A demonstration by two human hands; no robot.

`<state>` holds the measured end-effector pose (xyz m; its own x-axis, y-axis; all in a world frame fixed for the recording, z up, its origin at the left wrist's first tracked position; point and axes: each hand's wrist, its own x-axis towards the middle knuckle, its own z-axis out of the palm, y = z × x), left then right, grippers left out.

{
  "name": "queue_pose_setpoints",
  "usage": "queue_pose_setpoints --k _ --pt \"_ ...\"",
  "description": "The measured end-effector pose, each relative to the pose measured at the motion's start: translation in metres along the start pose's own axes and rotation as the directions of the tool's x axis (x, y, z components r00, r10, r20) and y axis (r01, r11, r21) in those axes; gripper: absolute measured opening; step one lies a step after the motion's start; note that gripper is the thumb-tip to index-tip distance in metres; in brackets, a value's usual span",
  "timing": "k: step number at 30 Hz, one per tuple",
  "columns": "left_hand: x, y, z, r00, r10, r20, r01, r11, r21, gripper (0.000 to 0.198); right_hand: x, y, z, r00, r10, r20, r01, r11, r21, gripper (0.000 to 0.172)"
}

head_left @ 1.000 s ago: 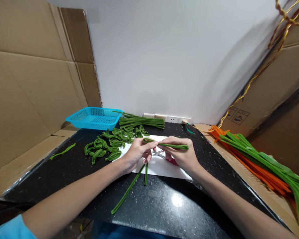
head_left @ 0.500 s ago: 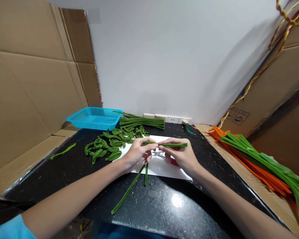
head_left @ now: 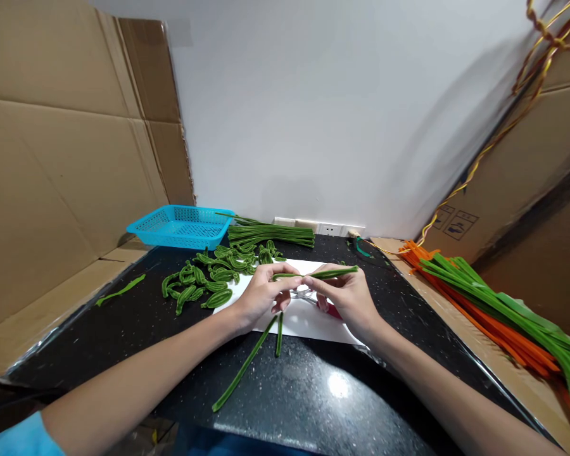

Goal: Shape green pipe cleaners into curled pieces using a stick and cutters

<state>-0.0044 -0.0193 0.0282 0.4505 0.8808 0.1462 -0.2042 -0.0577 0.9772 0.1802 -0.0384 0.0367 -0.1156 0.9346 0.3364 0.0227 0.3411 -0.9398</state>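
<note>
A group of green pipe-cleaner loops [head_left: 217, 299] lies already shaped at the left, some overlapping the white sheet [head_left: 297, 326]. On the far side, a bundle of green pipe cleaners [head_left: 278, 236] is straight and unlooped, beside the blue basket [head_left: 180, 243]. Two loose green stems [head_left: 244, 365] lie at the near edge of the sheet, reaching onto the tabletop [head_left: 370, 396]. The piece in hand, a green pipe cleaner [head_left: 335, 273], is above the sheet between both hands and seems only partly worked; its right-hand stretch runs nearly straight.

The left hand [head_left: 262, 292] pinches it between thumb and forefinger, lower fingers curled beneath. The right hand [head_left: 349, 296] also has its grip closed on it, thumb tip meeting the left's. A red-handled metal tool [head_left: 333, 310] shows under the right palm; whether those fingers hold it cannot be told. Both forearms angle inward from the near side.
</note>
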Motion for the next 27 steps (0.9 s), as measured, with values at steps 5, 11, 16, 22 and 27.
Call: queue_pose_setpoints --k 5,11,16,22,27 --pt "-0.004 0.003 0.004 0.988 0.148 -0.046 -0.141 0.98 0.14 0.027 -0.002 0.003 0.004 0.998 0.06 -0.008 -0.059 0.995 0.083 0.039" --pt "-0.004 0.003 0.008 0.987 0.136 -0.089 -0.127 0.987 0.093 0.027 -0.003 0.007 0.012 0.99 0.133 -0.035 -0.123 0.97 0.209 0.039" --pt "-0.001 0.001 0.008 0.995 -0.034 -0.098 0.023 0.994 -0.108 0.021 -0.001 0.005 0.002 1.0 0.008 -0.02 -0.007 0.998 0.055 0.032" --pt "-0.002 0.002 0.006 0.991 -0.121 -0.052 0.109 0.975 -0.196 0.02 -0.001 0.001 -0.007 0.99 -0.137 0.008 0.137 0.984 -0.113 0.028" --pt "-0.001 -0.003 0.005 0.998 -0.062 -0.029 0.058 0.991 -0.117 0.024 -0.002 0.005 -0.004 0.996 -0.082 -0.045 0.078 0.993 -0.085 0.03"
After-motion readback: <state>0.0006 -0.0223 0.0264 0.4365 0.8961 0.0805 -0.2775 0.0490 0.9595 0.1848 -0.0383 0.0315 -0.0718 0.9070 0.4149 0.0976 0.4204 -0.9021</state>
